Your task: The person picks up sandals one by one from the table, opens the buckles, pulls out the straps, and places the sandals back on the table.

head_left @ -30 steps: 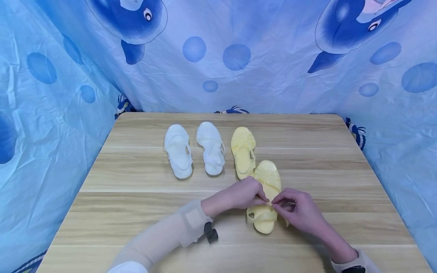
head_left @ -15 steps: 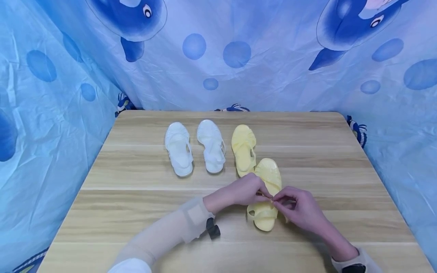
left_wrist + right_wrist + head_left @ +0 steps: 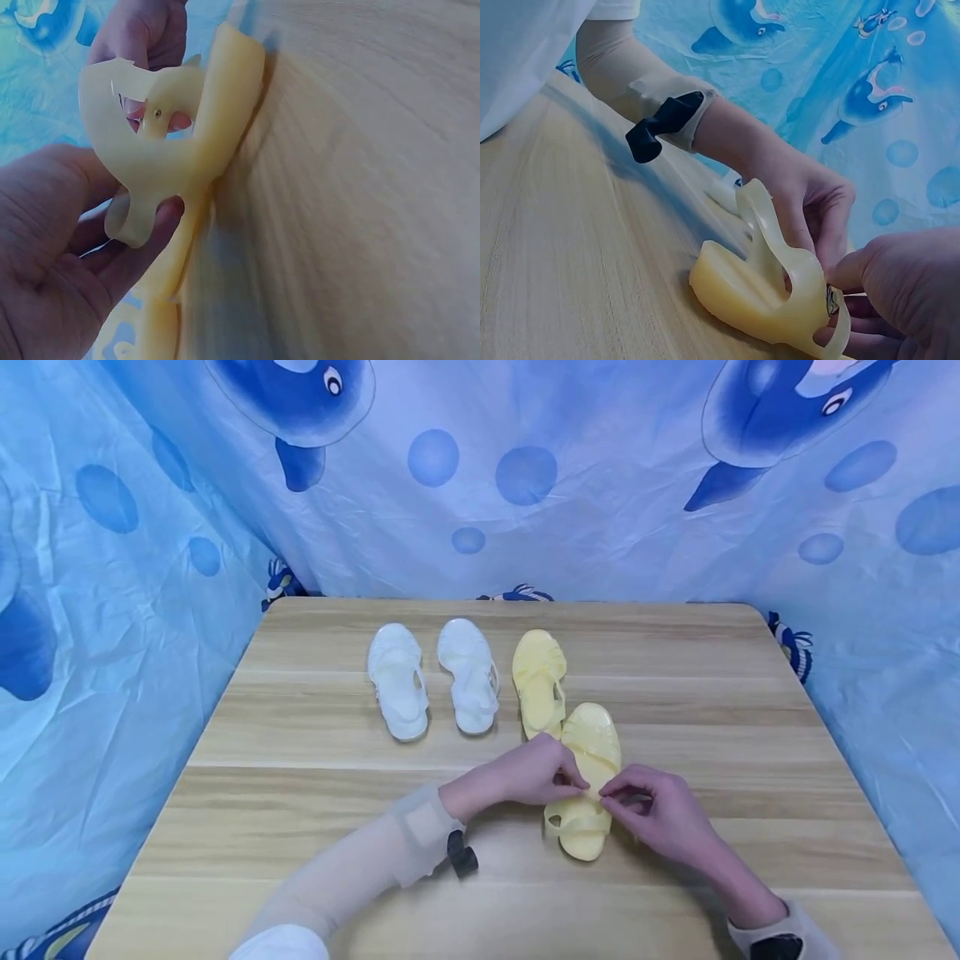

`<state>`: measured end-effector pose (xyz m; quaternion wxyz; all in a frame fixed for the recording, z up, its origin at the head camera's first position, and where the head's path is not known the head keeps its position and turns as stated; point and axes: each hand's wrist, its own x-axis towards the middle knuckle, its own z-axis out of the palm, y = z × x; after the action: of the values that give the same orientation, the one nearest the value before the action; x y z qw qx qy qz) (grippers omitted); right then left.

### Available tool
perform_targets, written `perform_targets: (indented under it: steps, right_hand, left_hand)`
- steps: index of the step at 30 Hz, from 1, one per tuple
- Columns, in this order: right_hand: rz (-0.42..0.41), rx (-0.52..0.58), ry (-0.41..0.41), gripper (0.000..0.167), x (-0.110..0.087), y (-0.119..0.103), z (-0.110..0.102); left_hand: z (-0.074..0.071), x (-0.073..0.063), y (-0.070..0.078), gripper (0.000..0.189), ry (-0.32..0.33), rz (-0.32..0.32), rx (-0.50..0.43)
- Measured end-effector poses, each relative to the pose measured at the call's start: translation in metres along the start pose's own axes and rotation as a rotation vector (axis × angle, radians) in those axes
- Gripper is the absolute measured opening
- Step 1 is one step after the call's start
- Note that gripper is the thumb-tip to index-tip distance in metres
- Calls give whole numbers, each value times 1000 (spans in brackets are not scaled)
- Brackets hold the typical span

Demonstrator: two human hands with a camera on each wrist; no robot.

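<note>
A yellow jelly sandal point(image 3: 591, 735) lies toe-away on the table, between my two hands. My left hand point(image 3: 536, 772) reaches in from its left side and pinches the sandal's strap; in the left wrist view, a strap loop point(image 3: 135, 225) sits among its fingers. From the other side, my right hand point(image 3: 660, 810) pinches the strap at the small metal buckle point(image 3: 831, 300). Fingers partly cover the buckle, and whether the strap runs through it I cannot tell. The heel strap point(image 3: 757, 206) stands up over the heel. A second yellow sandal point(image 3: 536, 681) lies just behind, near my left hand.
Two white sandals point(image 3: 399, 681) lie side by side left of the yellow ones, toes away. All stand on a wood-grain table point(image 3: 300, 793). A blue dolphin-print curtain point(image 3: 480, 485) hangs behind and beside it. A black strap end point(image 3: 461, 856) dangles from my left wrist.
My left fingertips have drawn slightly left, away from the right ones they met half a second ago. The right hand stays at the buckle. The view has tilted a little.
</note>
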<state>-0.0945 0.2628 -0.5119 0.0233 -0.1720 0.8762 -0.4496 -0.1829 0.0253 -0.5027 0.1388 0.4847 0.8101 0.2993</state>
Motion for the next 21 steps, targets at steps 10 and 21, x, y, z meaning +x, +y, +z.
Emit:
perform_targets:
  steps: [10, 21]
  right_hand:
    - [13, 17, 5, 22, 0, -2, 0]
    - [24, 36, 1, 16, 0, -1, 0]
  left_hand:
    - [1, 14, 9, 13, -18, 19, 15]
    - [1, 4, 1, 11, 6, -24, -24]
